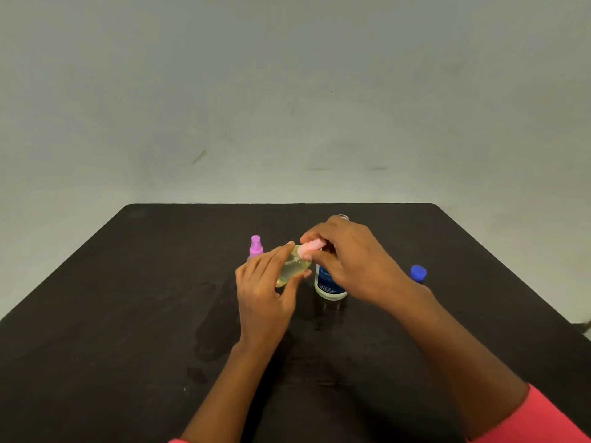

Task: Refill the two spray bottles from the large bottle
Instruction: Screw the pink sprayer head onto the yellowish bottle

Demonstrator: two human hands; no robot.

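My left hand grips a small clear spray bottle holding yellowish liquid, tilted to the right above the table. My right hand pinches the pink spray cap at that bottle's neck. Behind my left hand stands a second spray bottle with a purple spray top; its body is mostly hidden. The large clear bottle with a dark blue label stands upright under my right hand, its open neck showing just past my knuckles. A blue cap lies on the table to the right.
Everything sits on a dark table with rounded far corners against a plain pale wall. Faint wet smears mark the tabletop in front of the bottles. Pink sleeves show at the bottom edge.
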